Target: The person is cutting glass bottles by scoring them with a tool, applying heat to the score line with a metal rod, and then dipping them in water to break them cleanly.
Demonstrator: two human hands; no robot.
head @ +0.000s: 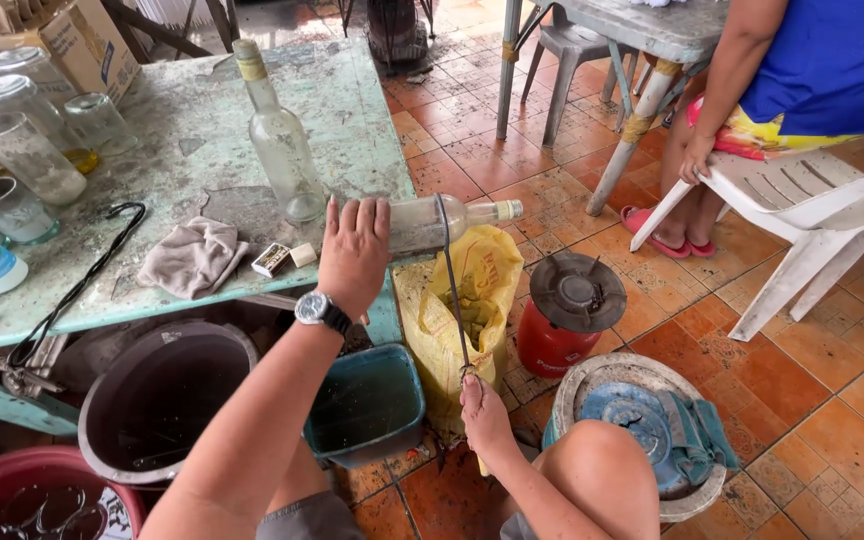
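My left hand (354, 252) grips a clear glass bottle (452, 220) lying on its side, its neck sticking out past the green table's edge (202, 290) to the right. A thin dark cord or wire (450, 280) loops over the bottle's shoulder and runs down to my right hand (482, 415), which pinches its lower end near my knee. A watch sits on my left wrist. A second clear bottle (277, 135) stands upright on the table just behind my left hand.
Several glass jars (22, 140), a grey rag (192, 257), a matchbox (272, 260) and a black cable (82, 285) lie on the table. Below are a dark bucket (167, 400), teal bin (367, 405), yellow sack (452, 340) and red gas stove (567, 320). A person sits on a white chair (812, 220).
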